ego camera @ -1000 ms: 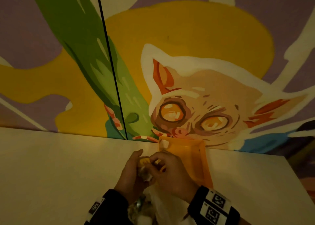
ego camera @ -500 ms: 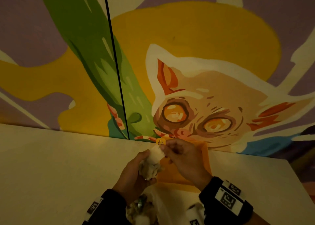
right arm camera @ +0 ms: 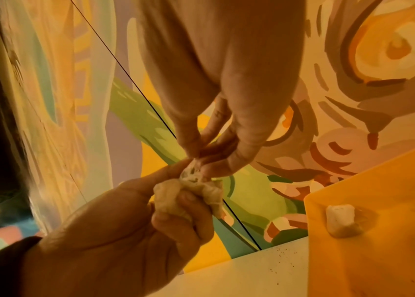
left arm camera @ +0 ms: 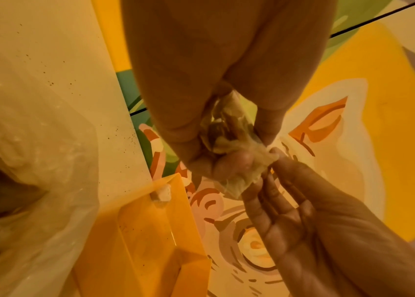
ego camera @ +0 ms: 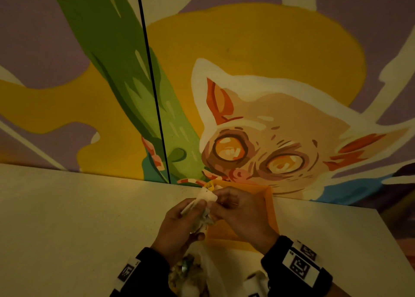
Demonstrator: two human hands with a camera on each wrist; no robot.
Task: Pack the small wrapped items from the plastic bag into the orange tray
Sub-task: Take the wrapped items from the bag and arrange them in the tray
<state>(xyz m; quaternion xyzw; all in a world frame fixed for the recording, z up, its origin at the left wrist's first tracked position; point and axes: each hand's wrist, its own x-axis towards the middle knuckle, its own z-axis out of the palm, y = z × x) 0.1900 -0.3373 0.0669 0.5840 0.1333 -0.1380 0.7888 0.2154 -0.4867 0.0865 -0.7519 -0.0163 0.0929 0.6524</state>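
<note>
My left hand (ego camera: 197,209) grips a crumpled bundle of small wrapped items (ego camera: 207,196) in pale wrapping, with a yellow tag (ego camera: 209,185) sticking up at its far end. My right hand (ego camera: 219,199) pinches the bundle's edge from the right. In the left wrist view, the right hand's fingertips (left arm camera: 275,152) nip a corner of the bundle (left arm camera: 232,144). Seen from the right wrist, the bundle (right arm camera: 188,193) sits in my left hand's curled fingers. The orange tray (ego camera: 268,206) lies just beyond and under my hands. One small white wrapped item (right arm camera: 341,219) lies in it.
The clear plastic bag (ego camera: 208,272) lies on the pale table (ego camera: 78,218) between my wrists, with more wrapped things inside. A painted wall (ego camera: 247,72) rises right behind the tray. The table ends at the right (ego camera: 386,229).
Both hands lifted the bundle out of the bag and over the tray's near end. The right hand pulled away to the right, then came back and pinched the bundle again.
</note>
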